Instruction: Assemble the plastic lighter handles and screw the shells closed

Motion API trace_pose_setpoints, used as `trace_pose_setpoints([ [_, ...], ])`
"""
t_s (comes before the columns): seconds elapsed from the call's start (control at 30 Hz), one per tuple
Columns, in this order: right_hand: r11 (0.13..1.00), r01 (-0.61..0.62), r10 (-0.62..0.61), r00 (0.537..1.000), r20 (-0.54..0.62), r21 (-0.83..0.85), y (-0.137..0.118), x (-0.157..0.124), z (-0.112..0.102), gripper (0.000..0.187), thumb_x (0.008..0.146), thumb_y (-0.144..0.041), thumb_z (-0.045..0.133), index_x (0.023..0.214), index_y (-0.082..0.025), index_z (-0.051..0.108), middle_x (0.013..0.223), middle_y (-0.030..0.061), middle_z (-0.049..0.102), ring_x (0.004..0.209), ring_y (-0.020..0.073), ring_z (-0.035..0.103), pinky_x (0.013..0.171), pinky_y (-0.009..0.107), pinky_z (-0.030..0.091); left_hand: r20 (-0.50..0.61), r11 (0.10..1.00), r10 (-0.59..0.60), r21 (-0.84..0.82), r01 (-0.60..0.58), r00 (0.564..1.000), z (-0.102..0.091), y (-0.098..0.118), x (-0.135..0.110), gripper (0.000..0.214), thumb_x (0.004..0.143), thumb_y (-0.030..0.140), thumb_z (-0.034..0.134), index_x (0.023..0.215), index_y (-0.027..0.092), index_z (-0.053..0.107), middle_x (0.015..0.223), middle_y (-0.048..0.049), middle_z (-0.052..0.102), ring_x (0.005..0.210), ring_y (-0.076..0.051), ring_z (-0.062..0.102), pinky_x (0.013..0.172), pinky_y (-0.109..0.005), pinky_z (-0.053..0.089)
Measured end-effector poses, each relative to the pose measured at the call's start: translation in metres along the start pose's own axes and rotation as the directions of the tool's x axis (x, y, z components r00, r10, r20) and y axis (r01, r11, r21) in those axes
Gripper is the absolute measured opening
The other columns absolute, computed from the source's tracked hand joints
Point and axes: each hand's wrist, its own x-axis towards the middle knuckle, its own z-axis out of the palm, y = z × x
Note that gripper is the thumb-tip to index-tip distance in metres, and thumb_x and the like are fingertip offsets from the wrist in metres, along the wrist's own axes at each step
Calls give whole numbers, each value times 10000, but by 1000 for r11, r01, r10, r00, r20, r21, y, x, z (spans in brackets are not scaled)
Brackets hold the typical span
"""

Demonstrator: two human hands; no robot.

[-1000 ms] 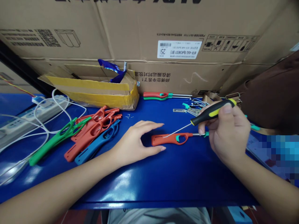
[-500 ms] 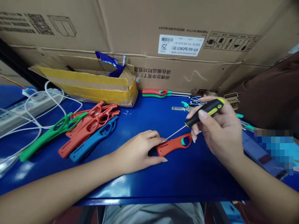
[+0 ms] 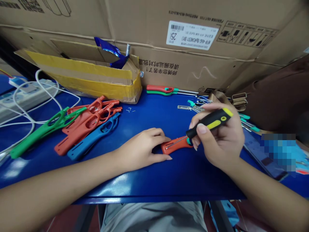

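An orange lighter body (image 3: 174, 145) lies on the blue table (image 3: 154, 180) between my hands. My left hand (image 3: 142, 149) pinches its left end, thumb in front and fingers curled over the back. My right hand (image 3: 217, 137) is closed round a black and yellow screwdriver (image 3: 210, 122). The thin metal shaft of the tool slants down to the left and its tip rests on the orange body. Most of the body's right end is hidden behind my right hand.
A pile of orange, green and blue lighter shells (image 3: 79, 127) lies at the left. A taped cardboard box (image 3: 91, 77), a white power strip with cables (image 3: 24, 96), another lighter (image 3: 166, 90) and metal parts (image 3: 195, 106) sit further back. Large cartons stand behind.
My left hand closed on the orange lighter body's left end. My right hand brought the screwdriver down and left, its tip now on the body. The body turned slightly.
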Motion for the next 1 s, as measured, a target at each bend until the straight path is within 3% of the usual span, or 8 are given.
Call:
trace_pose_setpoints([
  [0.17, 998, 58, -58, 998, 12, -40, 0, -2, 0, 303, 907, -210, 667, 1177, -322, 587, 847, 11, 660, 666, 183, 668, 531, 340, 562, 7, 1000, -7, -9, 7, 1000, 0, 1, 1, 421, 885, 426, 736, 1199, 147, 704, 1039, -79, 675, 960, -207, 648, 890, -325, 523],
  [0.47, 998, 34, -34, 999, -3, -47, 0, 1, 1, 302, 843, -238, 749, 1097, -310, 603, 808, 5, 676, 629, 189, 665, 529, 350, 570, -16, 999, -6, -40, 5, 1000, 1, 0, 1, 387, 879, 415, 747, 1185, 180, 716, 1027, -66, 680, 953, -199, 648, 880, -325, 526],
  [1.0, 993, 63, -56, 996, 67, -96, -1, 0, 0, 366, 843, -194, 725, 1164, -317, 599, 830, -2, 683, 649, 178, 680, 561, 342, 591, 2, 1000, -4, -24, 4, 1000, 1, 0, 1, 391, 884, 407, 742, 1164, 135, 713, 1013, -68, 660, 944, -197, 630, 878, -315, 507],
])
